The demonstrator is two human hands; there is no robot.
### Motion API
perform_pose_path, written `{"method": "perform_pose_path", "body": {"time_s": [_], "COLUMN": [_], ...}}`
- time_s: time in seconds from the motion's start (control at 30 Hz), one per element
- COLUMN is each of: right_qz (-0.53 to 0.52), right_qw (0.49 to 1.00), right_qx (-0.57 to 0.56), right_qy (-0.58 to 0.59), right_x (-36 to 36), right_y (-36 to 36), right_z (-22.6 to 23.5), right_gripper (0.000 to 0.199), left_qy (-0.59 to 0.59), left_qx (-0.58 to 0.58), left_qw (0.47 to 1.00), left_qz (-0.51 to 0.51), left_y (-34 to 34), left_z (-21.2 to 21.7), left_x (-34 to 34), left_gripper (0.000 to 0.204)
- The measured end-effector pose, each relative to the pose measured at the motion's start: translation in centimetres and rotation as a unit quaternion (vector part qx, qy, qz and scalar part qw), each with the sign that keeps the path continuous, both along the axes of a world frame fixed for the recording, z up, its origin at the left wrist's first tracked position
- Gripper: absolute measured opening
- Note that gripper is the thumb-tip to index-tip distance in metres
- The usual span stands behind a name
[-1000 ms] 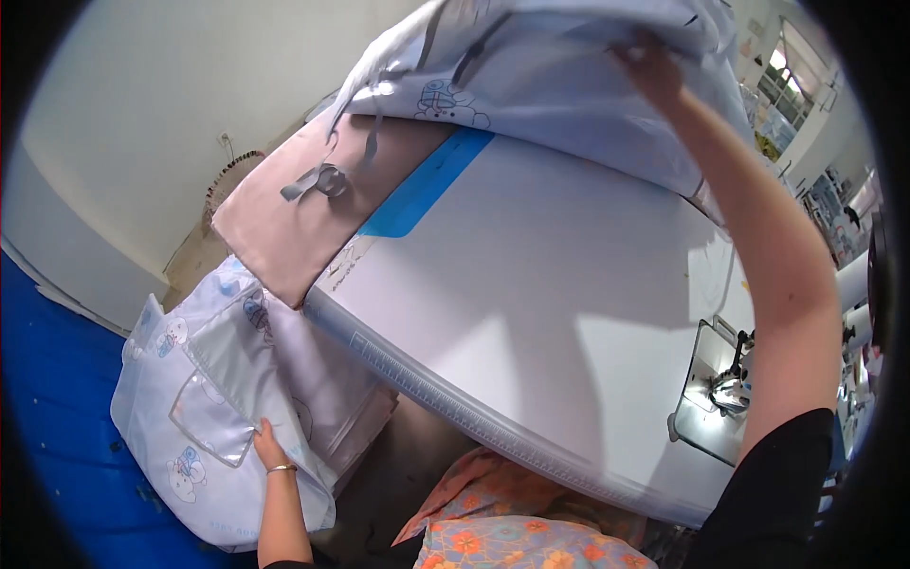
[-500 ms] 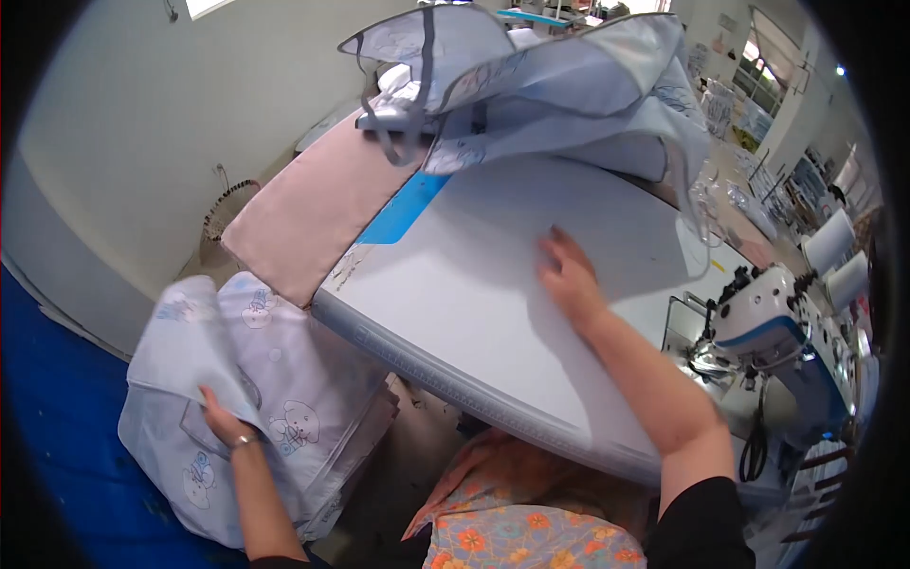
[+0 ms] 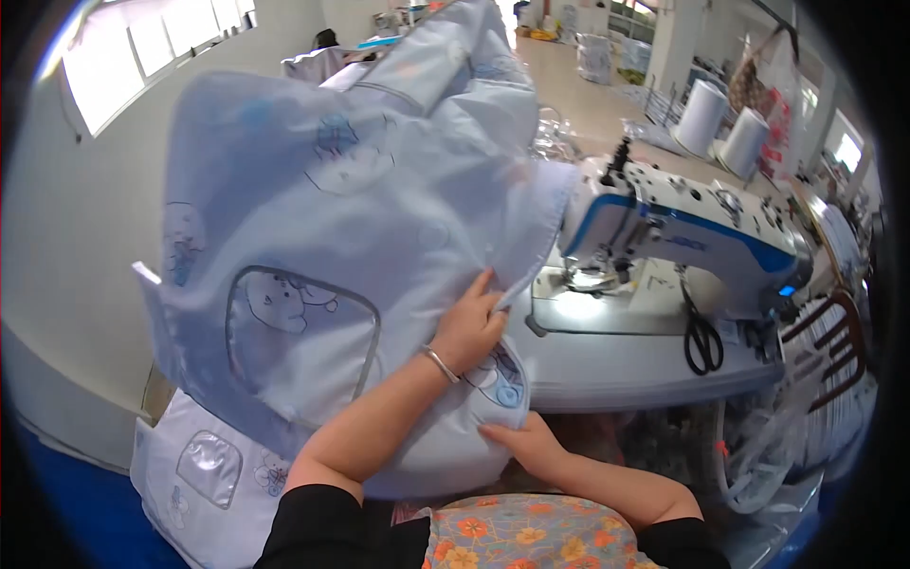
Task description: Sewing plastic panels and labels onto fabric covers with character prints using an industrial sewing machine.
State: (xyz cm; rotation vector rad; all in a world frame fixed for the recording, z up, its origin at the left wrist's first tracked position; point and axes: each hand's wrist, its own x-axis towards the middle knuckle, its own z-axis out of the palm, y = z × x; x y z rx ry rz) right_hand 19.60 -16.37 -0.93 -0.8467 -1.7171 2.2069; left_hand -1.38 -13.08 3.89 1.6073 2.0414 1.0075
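A large pale blue and white printed fabric piece (image 3: 408, 247) with cartoon animals and a grey-edged rounded panel is spread up in front of me. It hides much of the table. My left hand (image 3: 469, 332), with a bracelet at the wrist, closes on the fabric near its right edge. Lower down that edge, my right hand (image 3: 533, 444) pinches the border, its fingers partly behind the cloth. To the right of both hands stands a white and blue sewing machine (image 3: 678, 223), its lamp lit over the needle plate.
Black scissors (image 3: 702, 332) lie on the table edge (image 3: 626, 375) before the machine. White thread cones (image 3: 701, 119) stand behind it. A stack of similar printed fabric (image 3: 213, 484) sits low at left. Clear plastic (image 3: 768, 446) hangs below the table's right side.
The fabric from the table's far side is now close to me, with both hands on it. My left hand has left the stack at lower left. The view has turned toward the sewing machine.
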Motion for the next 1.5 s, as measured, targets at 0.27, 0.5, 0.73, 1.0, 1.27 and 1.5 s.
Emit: {"method": "perform_pose_path", "body": {"time_s": [0.27,0.5,0.73,1.0,1.27,1.5], "right_qz": [-0.019,-0.168,-0.207,-0.049,-0.109,-0.059], "right_qw": [0.99,0.985,0.972,0.998,0.991,0.997], "right_qx": [-0.133,-0.005,0.098,0.022,-0.077,0.045], "right_qy": [0.046,0.047,0.046,0.045,-0.018,-0.039], "right_x": [3.7,-8.9,-16.2,-6.0,3.8,10.5], "right_y": [1.0,10.3,18.8,10.5,-0.2,-0.5], "right_z": [0.8,2.0,0.3,1.9,0.4,-4.0], "right_gripper": [0.031,0.029,0.029,0.025,0.036,0.034], "left_qy": [0.296,0.324,0.334,0.288,0.294,0.356], "left_qx": [-0.077,-0.093,-0.157,-0.097,-0.041,-0.095], "left_qw": [0.95,0.93,0.911,0.94,0.939,0.928], "left_qz": [0.063,0.149,0.184,0.157,0.174,0.063], "left_y": [7.1,15.3,21.5,14.2,10.2,8.7], "left_z": [-0.6,-1.7,-1.6,-2.8,-1.8,-5.4], "left_x": [-4.0,-15.8,-24.9,-17.8,-10.3,-10.3], "left_gripper": [0.064,0.066,0.066,0.063,0.041,0.056]}}
